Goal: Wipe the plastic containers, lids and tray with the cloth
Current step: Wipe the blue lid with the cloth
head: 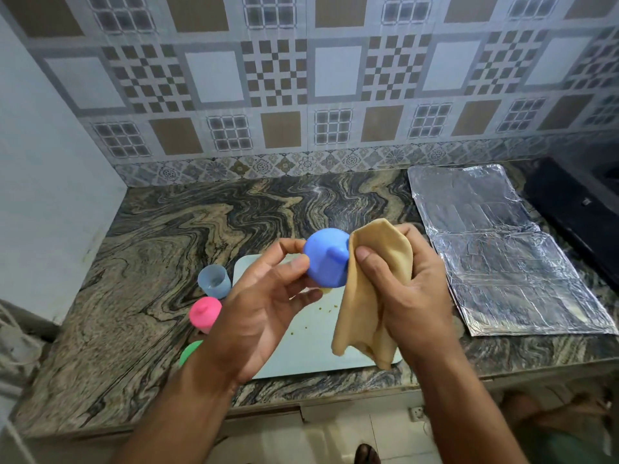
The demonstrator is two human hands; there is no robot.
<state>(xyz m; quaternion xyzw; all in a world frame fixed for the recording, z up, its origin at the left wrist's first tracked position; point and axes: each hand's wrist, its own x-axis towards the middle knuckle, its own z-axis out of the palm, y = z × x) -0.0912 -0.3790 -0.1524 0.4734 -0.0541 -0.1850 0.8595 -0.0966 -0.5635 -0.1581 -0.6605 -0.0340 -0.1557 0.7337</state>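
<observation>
Hands: 2 in view, both raised above the counter.
Left hand (268,296): fingers and thumb curled round the blue lid (326,257), gripping it at its left side.
Right hand (407,289): fingers and thumb closed on the cloth (368,296), pressing it against the right side of the blue lid.
Blue lid: 1, domed, matte plastic, with a short knob facing the camera; held in the air above the tray.
Cloth: 1, tan, soft, bunched in the right hand, its loose end hanging down over the tray.
Tray (311,349): 1, white, flat, rounded corners, lying on the counter under the hands; small yellowish crumbs on its surface.
Cup (214,281): 1, pale blue, translucent, open, upright just left of the tray.
Pink lid (205,313): 1, knobbed, on a container in front of the cup.
Green lid (190,353): 1, partly hidden by the left wrist.
Counter (150,262): 1, swirled dark and tan stone.
Foil sheet (502,256): 1, creased, lying flat right of the tray.
</observation>
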